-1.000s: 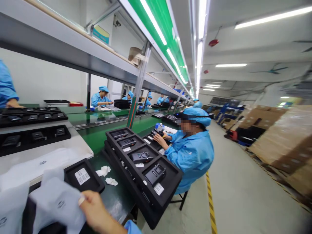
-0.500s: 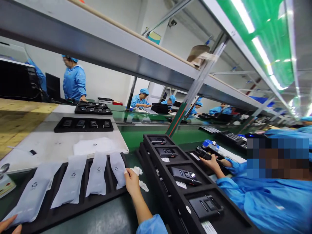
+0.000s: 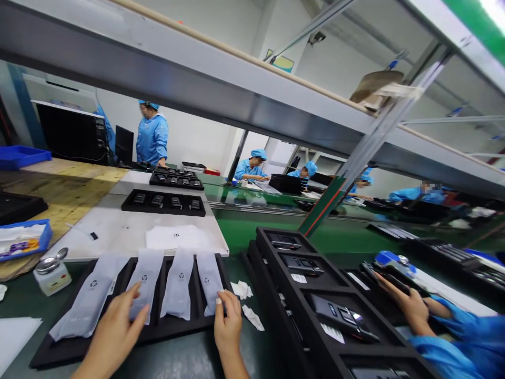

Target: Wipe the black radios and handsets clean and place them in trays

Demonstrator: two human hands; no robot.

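Several frosted white pouches with a recycling mark lie side by side in a black compartment tray [image 3: 165, 332]. My left hand [image 3: 116, 329] reaches over the tray with thumb and fingers spread. Its fingertips are at the second white pouch [image 3: 142, 284], and whether they touch it I cannot tell. At the tray's right end, my right hand [image 3: 229, 323] has its thumb and bent fingers closed at the lower edge of the rightmost white pouch [image 3: 208, 276]. The leftmost pouch [image 3: 89, 300] and the third pouch [image 3: 179, 284] lie untouched.
Stacked black trays [image 3: 331, 310] holding dark devices stand to the right. Beside them a co-worker's hand [image 3: 410, 305] holds a dark device. Crumpled white paper [image 3: 252, 318] lies between tray and stack. A dispenser bottle [image 3: 53, 273] stands left. A metal shelf [image 3: 221, 95] crosses overhead.
My left hand has come in from the lower left edge to over the second pouch. My right hand stays at the rightmost pouch. The view has shifted left.
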